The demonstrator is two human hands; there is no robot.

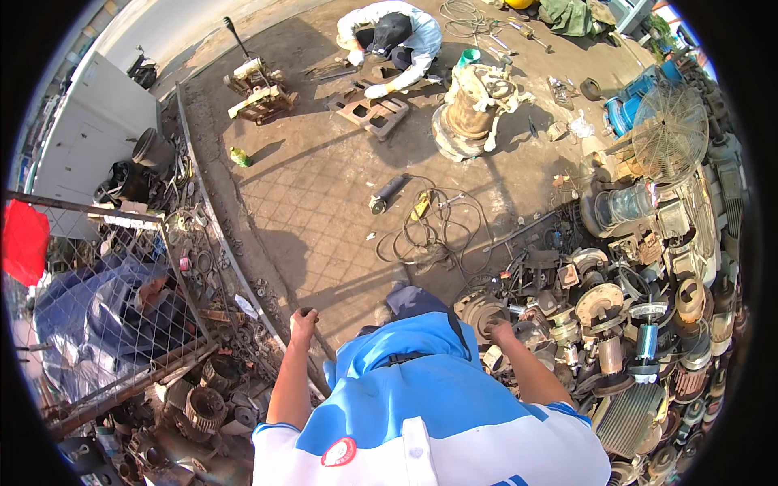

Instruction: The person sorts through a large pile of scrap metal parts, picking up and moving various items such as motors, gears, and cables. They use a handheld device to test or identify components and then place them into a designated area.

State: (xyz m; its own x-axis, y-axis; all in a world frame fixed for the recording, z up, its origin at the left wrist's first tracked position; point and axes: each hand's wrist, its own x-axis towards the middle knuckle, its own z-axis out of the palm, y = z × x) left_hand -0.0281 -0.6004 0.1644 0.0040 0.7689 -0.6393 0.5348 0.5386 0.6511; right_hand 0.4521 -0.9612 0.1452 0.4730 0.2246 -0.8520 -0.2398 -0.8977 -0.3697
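Observation:
My left hand [304, 322] hangs to the left of my body with its fingers curled, above the concrete ground by a long metal edge strip [237, 267]. On the other side, my right hand [499, 331] hangs in front of a heap of motor parts [541, 328], its fingers bent. No object shows in either hand, but the inner sides of the fingers are hidden. Before me on the ground lie an angle grinder [389, 193], a coiled cable [437, 243] and a yellow power socket [420, 206]. A wrench [451, 200] rests beside the cable.
Farther off, a person [394, 39] in white gloves crouches over a rusty metal frame [377, 112]. A large motor casing [471, 115] stands upright nearby. A green bottle [240, 157] and machine assembly [258, 91] stand left. A chain-link gate [115, 304] borders scrap. A fan guard [670, 132] stands right.

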